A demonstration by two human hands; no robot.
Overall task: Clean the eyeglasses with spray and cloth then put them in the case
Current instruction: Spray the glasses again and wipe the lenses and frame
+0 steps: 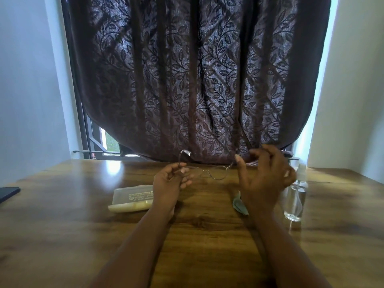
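Over my table (62, 225), case (133, 197) left, spray bottle (296, 201) right, cloth (240, 204) between. My left hand (172, 179) and right hand (268, 175) each grip a temple, eyeglasses (214, 172) held above the wood.

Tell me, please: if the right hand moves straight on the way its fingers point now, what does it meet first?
The right hand holds one temple of the eyeglasses and points up and away, toward the curtain. Nothing else shows between, so probably the curtain's lower edge comes first; depth is unclear.
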